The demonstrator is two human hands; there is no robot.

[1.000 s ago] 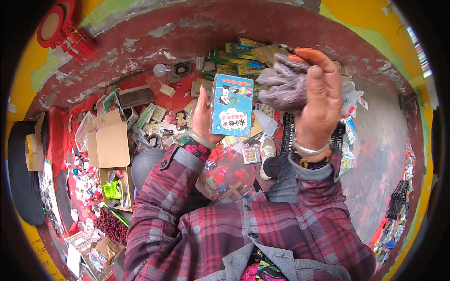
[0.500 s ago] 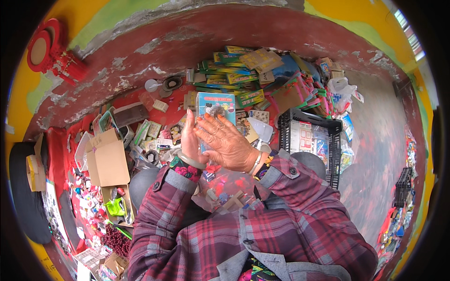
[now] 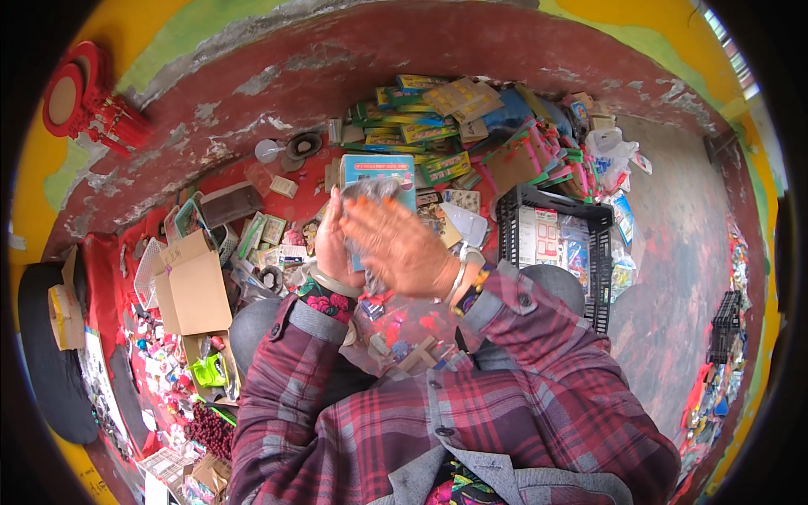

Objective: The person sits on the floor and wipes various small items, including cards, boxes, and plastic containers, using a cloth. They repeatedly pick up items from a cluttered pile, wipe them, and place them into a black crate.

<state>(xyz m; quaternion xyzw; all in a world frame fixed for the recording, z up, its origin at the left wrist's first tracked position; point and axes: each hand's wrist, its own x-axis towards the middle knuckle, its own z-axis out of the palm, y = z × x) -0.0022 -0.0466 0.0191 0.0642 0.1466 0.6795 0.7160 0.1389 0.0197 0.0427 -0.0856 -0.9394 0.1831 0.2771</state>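
My left hand (image 3: 330, 244) is upright against the left edge of a blue box (image 3: 379, 164) with a pink strip near its top, gripping it; the box stands in front of my chest, and its lower part is hidden by my hands. My right hand (image 3: 404, 248) lies across the face of the box, its fingers stretched out and smeared by motion. Under and beyond those fingertips shows a grey wad (image 3: 370, 187), like a crumpled cloth, pressed on the cover. Its exact kind is too blurred to tell.
A black plastic crate (image 3: 602, 269) with flat packs stands at my right knee. An opened cardboard box (image 3: 194, 282) is at my left. Ahead, yellow-green boxes (image 3: 429, 135) are piled by the wall. Small goods lie scattered on red cloth (image 3: 240, 181); a white bag (image 3: 613, 151) sits beyond the crate.
My right hand and the grey wad have slid left across the box's cover, hiding more of its picture. My left hand still grips the box. The whole view has shifted slightly.
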